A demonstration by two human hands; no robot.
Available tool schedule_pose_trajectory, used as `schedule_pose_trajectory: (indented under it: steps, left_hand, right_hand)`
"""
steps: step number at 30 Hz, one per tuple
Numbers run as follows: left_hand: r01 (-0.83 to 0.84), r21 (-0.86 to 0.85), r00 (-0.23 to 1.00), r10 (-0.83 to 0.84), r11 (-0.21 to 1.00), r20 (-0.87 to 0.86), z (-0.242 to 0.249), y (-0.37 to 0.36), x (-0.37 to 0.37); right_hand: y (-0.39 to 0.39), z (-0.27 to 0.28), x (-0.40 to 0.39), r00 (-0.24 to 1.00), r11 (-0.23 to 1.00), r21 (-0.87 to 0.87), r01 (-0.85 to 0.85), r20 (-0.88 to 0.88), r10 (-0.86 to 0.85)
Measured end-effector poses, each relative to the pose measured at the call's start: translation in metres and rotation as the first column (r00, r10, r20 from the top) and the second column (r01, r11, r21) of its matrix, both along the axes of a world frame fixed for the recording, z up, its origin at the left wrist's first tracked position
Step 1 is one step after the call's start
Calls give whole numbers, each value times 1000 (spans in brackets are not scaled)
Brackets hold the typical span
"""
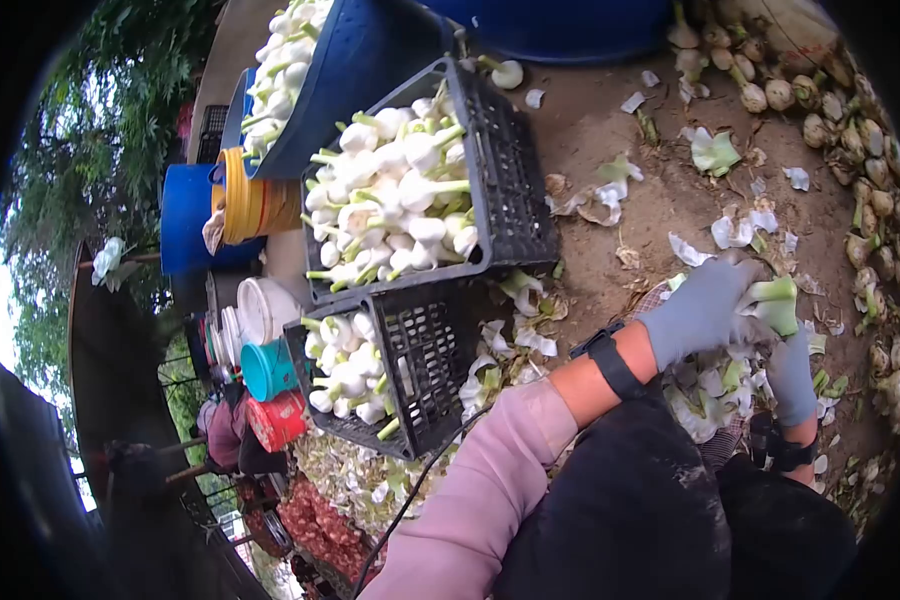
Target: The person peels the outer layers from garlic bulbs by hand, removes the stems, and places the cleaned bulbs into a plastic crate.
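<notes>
My left hand, in a grey glove, reaches in from the left, its fingers smeared by motion beside a white bulb with a thick green stem. Just below the stem is my right hand, also gloved in grey, holding the bulb from underneath; its fingertips are hidden behind it. Pale peeled leaves lie below the hands, over my feet and the ground.
Peeled white bulbs fill a large black crate, a smaller crate and a blue tub. Unpeeled bulbs lie along the right. Buckets, including a red one, stand left, near a seated person.
</notes>
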State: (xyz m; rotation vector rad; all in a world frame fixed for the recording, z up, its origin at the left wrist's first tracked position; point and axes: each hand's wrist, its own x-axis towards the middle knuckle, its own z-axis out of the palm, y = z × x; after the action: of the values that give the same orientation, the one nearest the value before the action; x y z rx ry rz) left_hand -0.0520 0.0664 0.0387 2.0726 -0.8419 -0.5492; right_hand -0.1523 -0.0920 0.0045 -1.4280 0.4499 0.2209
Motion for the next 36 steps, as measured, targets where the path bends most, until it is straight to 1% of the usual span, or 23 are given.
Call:
schedule_pose_trajectory:
  steps: [1, 2, 4, 5, 7, 8, 9, 11, 13, 14, 15, 16, 17, 19, 21, 22, 23, 25, 27, 30, 32, 34, 36]
  left_hand:
    - [-15, 3, 1000, 15, 1000, 2, -1, 8, -3]
    - [-115, -74, 935, 83, 991, -346, -5, 18, -5]
    - [-472, -211, 560, 107, 856, -821, 7, 37, -11]
    - [-483, -210, 563, 117, 850, -818, 15, 49, -18]
    - [-709, -405, 489, -11, 578, -872, 33, 77, -25]
    - [-716, -438, 589, 133, 544, -797, 50, 92, -27]
    - [-714, -476, 662, 274, 514, -698, 70, 111, -27]
    - [-847, -335, 513, 471, 412, -718, 108, 180, -34]
    - [-885, -239, 450, 867, 401, -213, 146, 250, -59]
    - [-915, -232, 338, 941, 330, 6, 155, 291, -79]
    - [-947, -74, 278, 915, 312, 294, 165, 333, -94]
    - [-929, 192, 360, 656, 316, 663, 162, 382, -117]
    - [-885, 424, 462, 255, 192, 849, 157, 410, -141]
    - [-882, 440, 469, 385, 166, 795, 146, 392, -178]
    - [-799, 570, 470, 791, 193, 392, 120, 369, -215]
    - [-770, 592, 362, 928, 240, 94, 116, 348, -218]
    - [-863, 369, 429, 885, 344, 179, 90, 350, -229]
    - [-816, 534, 387, 895, 220, 223, 76, 366, -229]
    - [-748, 550, 325, 928, 372, -185, 70, 391, -217]
    - [-714, 559, 369, 905, 422, -212, 60, 404, -219]
    - [-704, 550, 512, 857, 450, -46, 65, 399, -218]
    - [-699, 550, 449, 879, 457, -159, 66, 390, -218]
    - [-621, 597, 489, 846, 508, -212, 95, 348, -215]
  right_hand:
    - [5, 12, 4, 997, 998, -18, -67, 47, 68]
    - [4, 16, 8, 995, 997, -19, -80, 54, 81]
    - [1, 18, 17, 945, 889, -322, -325, -85, 315]
    - [2, 11, 13, 941, 886, -321, -336, -80, 328]
    - [8, -10, 1, 724, 591, -543, -597, -47, 689]
    - [23, 15, -4, 535, 360, -645, -674, -90, 840]
    - [27, 15, -10, 432, 399, -439, -805, 28, 901]
    - [23, 14, -18, 443, 300, -546, -782, -149, 884]
    - [5, 1, -20, 754, 626, -429, -651, -265, 602]
    - [-3, -13, -23, 752, 620, -436, -652, -264, 605]
    - [-11, -30, -29, 809, 575, -619, -535, -178, 560]
    - [-20, -48, -37, 846, 506, -770, -388, -80, 527]
    - [-26, -51, -40, 862, 416, -883, -215, 28, 506]
    - [-27, -34, -41, 889, 404, -883, -239, -31, 457]
    - [-22, -6, -39, 913, 455, -841, -292, -103, 394]
    - [-19, 8, -38, 921, 474, -828, -302, -124, 369]
    - [-16, 20, -39, 927, 498, -809, -311, -143, 346]
    - [-16, 37, -42, 932, 520, -790, -325, -175, 317]
    - [-21, 43, -53, 937, 535, -781, -320, -176, 303]
    - [-8, 98, -52, 869, 688, -537, -488, -371, 328]
    - [-18, 99, -63, 888, 701, -548, -456, -330, 319]
    - [-33, 88, -83, 900, 701, -566, -435, -311, 307]
    - [-46, 59, -114, 990, 855, -506, -113, -126, 56]
